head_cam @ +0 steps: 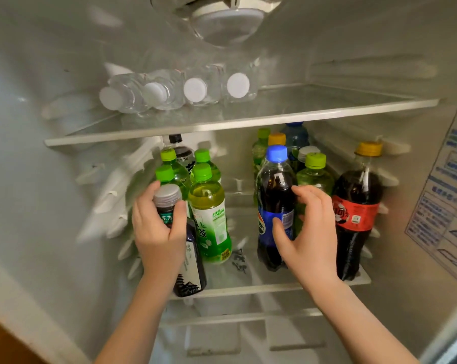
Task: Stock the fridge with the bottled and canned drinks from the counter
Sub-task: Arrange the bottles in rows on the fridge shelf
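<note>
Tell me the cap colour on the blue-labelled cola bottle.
Blue cap, seen best in the head view.

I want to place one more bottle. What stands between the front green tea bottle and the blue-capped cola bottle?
Nothing. In the head view, the shelf between the green tea bottle and the blue-capped cola bottle is bare glass.
</note>
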### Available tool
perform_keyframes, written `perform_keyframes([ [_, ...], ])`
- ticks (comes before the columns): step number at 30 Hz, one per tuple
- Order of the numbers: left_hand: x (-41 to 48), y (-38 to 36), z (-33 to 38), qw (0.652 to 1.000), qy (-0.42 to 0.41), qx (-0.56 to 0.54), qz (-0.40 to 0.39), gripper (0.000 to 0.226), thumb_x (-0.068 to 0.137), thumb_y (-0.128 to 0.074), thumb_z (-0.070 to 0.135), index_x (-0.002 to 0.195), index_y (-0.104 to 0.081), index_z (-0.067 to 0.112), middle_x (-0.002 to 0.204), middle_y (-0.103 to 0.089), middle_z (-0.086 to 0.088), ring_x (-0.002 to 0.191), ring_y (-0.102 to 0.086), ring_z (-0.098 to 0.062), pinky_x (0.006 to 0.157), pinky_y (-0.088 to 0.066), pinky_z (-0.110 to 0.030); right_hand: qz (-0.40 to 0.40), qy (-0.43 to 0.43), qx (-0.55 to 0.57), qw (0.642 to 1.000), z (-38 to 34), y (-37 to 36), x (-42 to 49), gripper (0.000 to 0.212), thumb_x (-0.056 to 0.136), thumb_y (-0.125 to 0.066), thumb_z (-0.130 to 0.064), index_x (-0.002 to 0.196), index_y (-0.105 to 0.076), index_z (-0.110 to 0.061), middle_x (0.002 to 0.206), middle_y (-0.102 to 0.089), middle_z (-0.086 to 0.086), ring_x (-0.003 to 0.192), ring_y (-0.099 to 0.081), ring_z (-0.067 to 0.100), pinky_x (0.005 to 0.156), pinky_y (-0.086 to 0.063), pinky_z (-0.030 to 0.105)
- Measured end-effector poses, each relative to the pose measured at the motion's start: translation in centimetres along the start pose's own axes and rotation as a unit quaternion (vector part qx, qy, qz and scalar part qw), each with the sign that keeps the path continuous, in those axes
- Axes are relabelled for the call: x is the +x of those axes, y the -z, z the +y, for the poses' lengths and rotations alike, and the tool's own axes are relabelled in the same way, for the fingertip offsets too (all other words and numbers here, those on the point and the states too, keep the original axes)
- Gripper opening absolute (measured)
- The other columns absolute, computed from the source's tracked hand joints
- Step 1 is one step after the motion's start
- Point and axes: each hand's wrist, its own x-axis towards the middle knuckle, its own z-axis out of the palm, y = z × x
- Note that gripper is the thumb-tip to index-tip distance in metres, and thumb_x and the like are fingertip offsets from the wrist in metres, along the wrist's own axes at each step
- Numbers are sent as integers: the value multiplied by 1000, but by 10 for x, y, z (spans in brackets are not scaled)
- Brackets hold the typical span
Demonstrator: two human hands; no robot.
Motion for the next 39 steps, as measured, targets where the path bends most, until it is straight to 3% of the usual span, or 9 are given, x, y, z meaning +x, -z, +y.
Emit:
perform_keyframes([
  [2, -1, 2, 4, 999, -41, 25, 16, 48, 84, -50, 34, 124, -50, 7, 121, -52, -11, 115, -46, -22, 102, -27, -18, -3, 6, 11, 1000, 2, 1, 0, 58, 71, -73, -4, 125, -51, -7, 125, -49, 9, 119, -43, 17, 99, -35, 22],
  [6, 6, 5, 28, 974, -208, 81, 43, 35, 85, -51, 27, 113, -52, 5, 117, -54, -18, 111, -45, -27, 105, -24, -25, -10, 26, 34, 999, 3, 8, -3, 50, 72, -71, 0, 119, -55, -6, 124, -49, 7, 118, -44, 12, 98, -44, 34],
  [10, 21, -13, 69, 958, -274, 65, -49, 30, 82, -53, 25, 108, -54, 10, 112, -58, -12, 109, -48, -23, 102, -24, -22, 69, 90, -5, 994, 8, 25, -2, 34, 74, -68, -3, 108, -62, -2, 118, -55, 12, 114, -48, 22, 102, -33, 23],
  [14, 23, -41, 97, 956, -216, 14, -197, 50, 85, -56, 31, 128, -47, 7, 124, -51, -6, 116, -46, -19, 100, -31, -23, 164, 97, -47, 980, 18, 39, -8, 33, 74, -65, -5, 106, -58, -3, 119, -53, 22, 118, -45, 34, 107, -29, 34],
  [18, 21, -65, 99, 931, -112, -23, -347, 81, 82, -67, 39, 145, -18, 27, 141, -37, 3, 123, -42, -10, 100, -35, -28, 135, 40, -42, 989, 31, 40, -21, 51, 72, -65, -7, 120, -48, -5, 132, -44, 24, 129, -37, 36, 112, -25, 39],
  [21, 19, -75, 97, 910, -72, -61, -403, 89, 77, -74, 35, 143, -14, 38, 127, -48, 12, 111, -52, -3, 91, -40, -24, 108, 17, -51, 993, 41, 38, -28, 59, 72, -65, -8, 127, -42, -5, 141, -34, 25, 134, -31, 37, 114, -24, 39],
  [28, 29, -69, 89, 900, -110, -32, -421, 85, 71, -79, 33, 134, -24, 48, 119, -47, 10, 95, -48, 18, 73, -33, 8, 77, -19, -56, 995, 54, 37, -29, 79, 66, -71, 5, 132, -32, -11, 147, -24, 27, 138, -24, 34, 114, -22, 36],
  [33, 42, -63, 82, 918, -95, 11, -385, 77, 68, -81, 26, 128, -32, 33, 114, -48, 3, 100, -56, -13, 79, -41, -21, 53, -79, -62, 994, 58, 39, -32, 79, 64, -75, 5, 134, -38, -1, 145, -32, 23, 136, -27, 29, 112, -17, 27],
  [39, 59, -70, 79, 928, -74, 85, -354, 75, 64, -81, 23, 123, -35, 25, 112, -45, -1, 93, -51, -21, 68, -36, -21, 27, -122, -46, 991, 57, 41, -36, 83, 72, -73, -4, 142, -28, -2, 150, -28, 12, 139, -25, 20, 107, -18, 19],
])
